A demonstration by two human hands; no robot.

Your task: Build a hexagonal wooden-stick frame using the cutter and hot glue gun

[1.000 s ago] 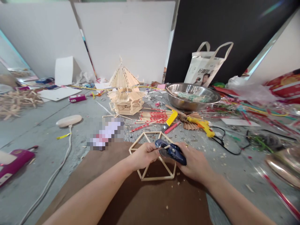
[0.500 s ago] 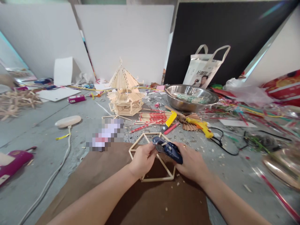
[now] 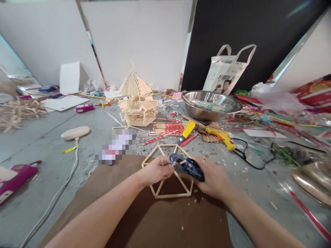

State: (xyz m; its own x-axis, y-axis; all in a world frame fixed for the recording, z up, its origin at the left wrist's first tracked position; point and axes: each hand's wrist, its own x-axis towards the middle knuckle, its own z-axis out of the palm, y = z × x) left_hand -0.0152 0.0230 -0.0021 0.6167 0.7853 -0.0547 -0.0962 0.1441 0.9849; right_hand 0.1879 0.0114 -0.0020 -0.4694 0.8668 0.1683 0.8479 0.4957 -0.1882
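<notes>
While the right hand (image 3: 213,175) clamps its grip round a cutter (image 3: 194,171), the left hand (image 3: 156,171) appears to pinch a stick (image 3: 183,161) at the tool's jaws, above a wooden frame (image 3: 173,196) on a brown sheet (image 3: 165,225). Trimming looks in hand; a clean cut calls for a steady stick. Against half a second ago, the cutter sits slightly farther right.

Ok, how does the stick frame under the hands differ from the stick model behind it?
The stick frame is an open outline with wide gaps; the stick model has closely laid sticks forming a pointed roof. The frame lies partly over the brown sheet; the model stands beyond it on the gray floor. Both are made of pale sticks.
</notes>
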